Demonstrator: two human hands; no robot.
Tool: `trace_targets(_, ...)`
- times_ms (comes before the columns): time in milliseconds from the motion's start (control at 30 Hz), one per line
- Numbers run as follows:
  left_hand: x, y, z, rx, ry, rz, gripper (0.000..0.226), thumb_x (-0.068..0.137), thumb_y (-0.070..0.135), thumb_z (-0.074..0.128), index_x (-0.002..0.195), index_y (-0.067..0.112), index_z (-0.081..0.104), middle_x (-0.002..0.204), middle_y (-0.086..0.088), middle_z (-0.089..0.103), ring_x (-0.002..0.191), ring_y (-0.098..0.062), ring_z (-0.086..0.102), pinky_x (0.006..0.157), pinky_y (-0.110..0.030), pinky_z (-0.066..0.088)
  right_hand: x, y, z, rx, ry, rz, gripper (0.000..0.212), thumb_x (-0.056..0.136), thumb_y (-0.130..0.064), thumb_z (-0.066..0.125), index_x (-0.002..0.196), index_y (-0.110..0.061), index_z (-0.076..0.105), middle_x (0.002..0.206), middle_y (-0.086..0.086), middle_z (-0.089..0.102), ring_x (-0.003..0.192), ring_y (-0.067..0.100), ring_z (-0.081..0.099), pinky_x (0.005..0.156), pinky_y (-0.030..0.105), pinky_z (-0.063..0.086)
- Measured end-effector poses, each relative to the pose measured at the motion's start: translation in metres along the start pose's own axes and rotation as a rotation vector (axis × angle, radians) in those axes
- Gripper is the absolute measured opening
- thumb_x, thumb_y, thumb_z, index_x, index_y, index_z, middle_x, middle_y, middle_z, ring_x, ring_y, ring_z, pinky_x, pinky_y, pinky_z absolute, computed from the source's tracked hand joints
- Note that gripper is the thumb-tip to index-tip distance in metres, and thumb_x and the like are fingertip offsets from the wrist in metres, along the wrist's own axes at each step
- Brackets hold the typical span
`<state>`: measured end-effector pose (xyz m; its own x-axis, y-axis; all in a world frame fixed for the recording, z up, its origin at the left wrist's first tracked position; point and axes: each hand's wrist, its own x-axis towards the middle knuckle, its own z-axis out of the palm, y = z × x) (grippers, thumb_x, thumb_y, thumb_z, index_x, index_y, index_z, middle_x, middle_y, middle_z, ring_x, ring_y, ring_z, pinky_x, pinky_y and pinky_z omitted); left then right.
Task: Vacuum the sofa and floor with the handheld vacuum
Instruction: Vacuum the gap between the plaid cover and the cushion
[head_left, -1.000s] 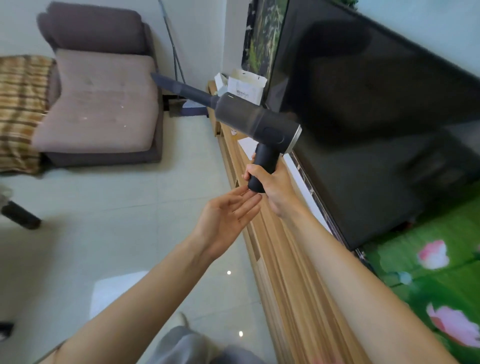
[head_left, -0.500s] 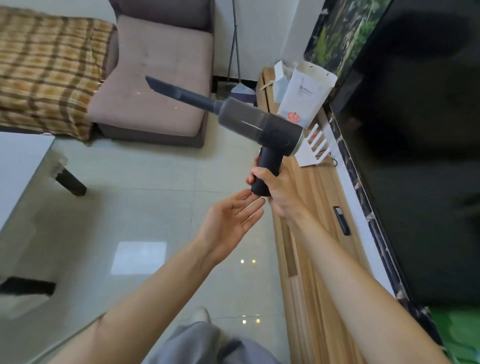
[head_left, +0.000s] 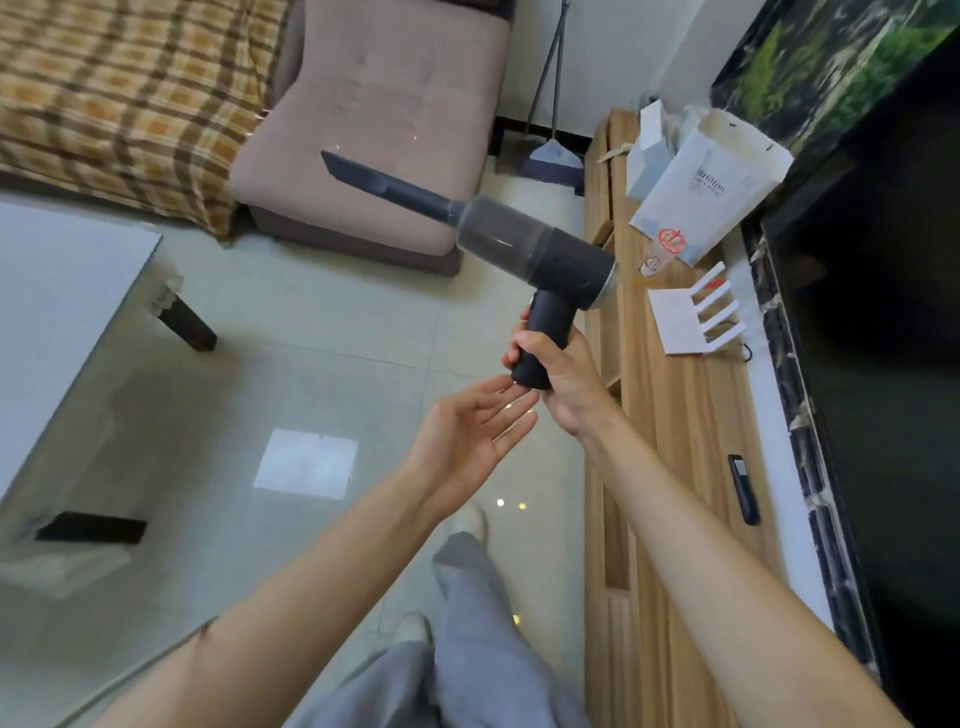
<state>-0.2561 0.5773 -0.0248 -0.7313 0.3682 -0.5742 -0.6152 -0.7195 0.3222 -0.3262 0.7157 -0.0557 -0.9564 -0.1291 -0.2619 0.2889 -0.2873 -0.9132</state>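
A dark grey handheld vacuum (head_left: 535, 254) with a long narrow nozzle is held up in mid-air, its nozzle pointing left toward the sofa. My right hand (head_left: 561, 374) grips its handle from the right. My left hand (head_left: 467, 436) is palm up with straight fingers, the fingertips at the bottom end of the handle. The mauve sofa seat (head_left: 374, 119) lies ahead at the top, with small pale specks on its cushion. Pale floor tiles (head_left: 332, 322) stretch between me and the sofa.
A plaid blanket (head_left: 114, 98) covers the sofa part at top left. A glass table (head_left: 67, 322) with dark legs stands left. A wooden TV bench (head_left: 675, 426) runs along the right with a white paper bag (head_left: 706, 192), router (head_left: 691, 322) and remote (head_left: 743, 488); a broom (head_left: 553, 156) leans behind.
The view has swung left and down: the sofa and glass table have come further into view. The vacuum stays in my right hand, my left hand stays at the handle's bottom.
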Motion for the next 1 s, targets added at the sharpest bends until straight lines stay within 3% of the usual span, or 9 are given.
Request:
trace_targets(567, 0.189, 0.156, 0.070, -0.076, 0.087, 0.099, 0.037, 0.093, 0.000, 0.038, 0.129, -0.005, 0.048, 0.130, -0.023, 0.056, 0.122, -0.032, 0.056, 0.105, -0.040, 0.043, 0.268, -0.060, -0.001, -0.030, -0.121, 0.042, 0.020, 0.081, -0.006, 0.063, 0.096, -0.013, 0.052, 0.070, 0.004, 0.055, 0.065, 0.016, 0.055, 0.068, 0.030, 0.049)
trace_targets(1000, 0.289, 0.280, 0.062, -0.130, 0.112, 0.084, 0.035, 0.093, -0.001, 0.039, 0.125, -0.006, 0.051, 0.130, -0.024, 0.057, 0.120, -0.032, 0.057, 0.105, -0.041, 0.043, 0.424, -0.061, 0.041, -0.048, -0.126, 0.064, 0.019, 0.081, -0.003, 0.061, 0.095, -0.011, 0.051, 0.070, 0.003, 0.055, 0.063, 0.015, 0.055, 0.072, 0.031, 0.049)
